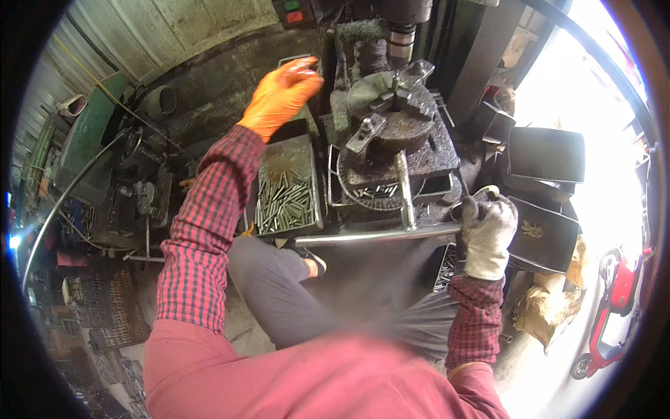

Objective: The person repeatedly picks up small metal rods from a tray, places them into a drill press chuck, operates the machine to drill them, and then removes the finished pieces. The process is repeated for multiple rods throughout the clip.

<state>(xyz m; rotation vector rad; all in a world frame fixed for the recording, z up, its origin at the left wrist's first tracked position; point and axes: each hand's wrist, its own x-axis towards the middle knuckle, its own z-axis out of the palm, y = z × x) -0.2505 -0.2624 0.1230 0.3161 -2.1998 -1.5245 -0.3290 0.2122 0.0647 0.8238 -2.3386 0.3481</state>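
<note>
My left hand [285, 96], in an orange glove, is raised over the far end of a metal tray [315, 167]. Its fingers are bent and close together; whatever they may hold is too small to make out. Many short metal pins [283, 202] lie in the near part of that tray. My right hand [488, 237], in a pale, dirty work glove, is wrapped around the right end of a long metal bar handle [377, 237]. A rod [405, 192] joins this bar to the round clamping fixture [391, 112] on the machine table, right of my left hand.
The drill press spindle [401, 43] hangs above the fixture. Dark bins [544, 153] stand at the right, near a red scooter [618, 300]. A box of metal pieces [445, 269] is below my right hand. Another greasy machine [139, 181] stands at left.
</note>
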